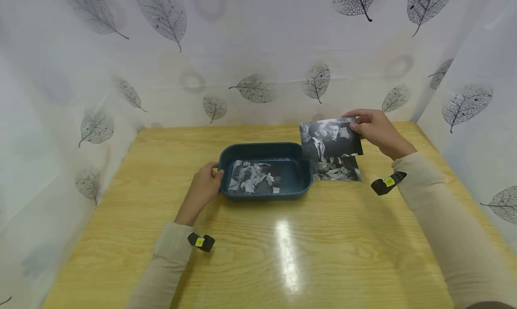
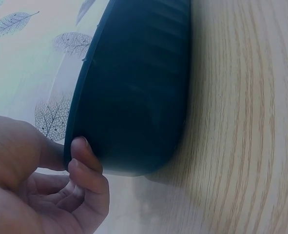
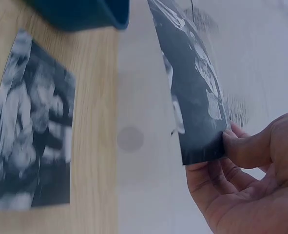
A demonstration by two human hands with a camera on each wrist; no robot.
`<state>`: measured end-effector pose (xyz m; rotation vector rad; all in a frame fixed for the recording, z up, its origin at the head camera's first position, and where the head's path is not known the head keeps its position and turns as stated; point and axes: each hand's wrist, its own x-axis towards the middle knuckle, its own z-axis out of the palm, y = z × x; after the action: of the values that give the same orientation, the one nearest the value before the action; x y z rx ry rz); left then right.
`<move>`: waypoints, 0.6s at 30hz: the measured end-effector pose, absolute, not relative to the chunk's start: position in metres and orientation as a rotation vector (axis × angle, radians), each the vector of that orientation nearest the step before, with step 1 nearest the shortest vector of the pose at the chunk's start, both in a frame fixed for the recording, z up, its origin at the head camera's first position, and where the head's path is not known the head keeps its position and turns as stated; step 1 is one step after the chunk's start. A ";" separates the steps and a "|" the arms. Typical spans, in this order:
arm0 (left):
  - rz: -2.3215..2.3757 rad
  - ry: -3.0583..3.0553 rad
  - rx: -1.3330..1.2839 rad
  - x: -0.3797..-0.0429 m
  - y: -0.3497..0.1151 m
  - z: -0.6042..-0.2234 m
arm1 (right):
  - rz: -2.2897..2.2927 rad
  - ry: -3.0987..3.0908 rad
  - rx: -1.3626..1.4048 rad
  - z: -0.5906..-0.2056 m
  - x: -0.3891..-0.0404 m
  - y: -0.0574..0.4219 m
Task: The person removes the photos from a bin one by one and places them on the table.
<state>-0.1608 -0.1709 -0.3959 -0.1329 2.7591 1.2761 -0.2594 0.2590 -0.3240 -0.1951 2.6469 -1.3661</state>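
Note:
A dark blue rectangular tray (image 1: 296,176) stands mid-table, with a black-and-white photo (image 1: 255,178) lying inside its left part. My left hand (image 1: 204,185) pinches the tray's left rim; in the left wrist view, thumb and curled fingers (image 2: 89,178) meet at that edge. My right hand (image 1: 377,130) holds another black-and-white photo (image 1: 333,138) by its right end, raised just above the tray's right side. This print shows two people. Beneath it, a further photo (image 1: 338,169) lies on the table beside the tray, its upper part hidden in the head view.
The wooden table (image 1: 242,255) carries a bright glare streak in front of the tray. A pale curtain (image 1: 274,53) with leaf prints hangs behind the table and along both sides. Each wrist wears a black strap.

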 end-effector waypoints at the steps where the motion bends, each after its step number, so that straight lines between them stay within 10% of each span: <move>1: 1.275 2.759 -0.131 -0.161 -0.171 -0.397 | -1.353 2.655 -0.181 -0.325 -0.259 0.266; 18: 1.248 2.771 -0.119 -0.162 -0.171 -0.398 | -1.222 2.700 -0.026 -0.359 -0.247 0.368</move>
<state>-0.1617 -0.1712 -0.3975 -0.1193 2.7710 1.2484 -0.2472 0.3676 -0.3588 -0.0264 2.6996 -1.2221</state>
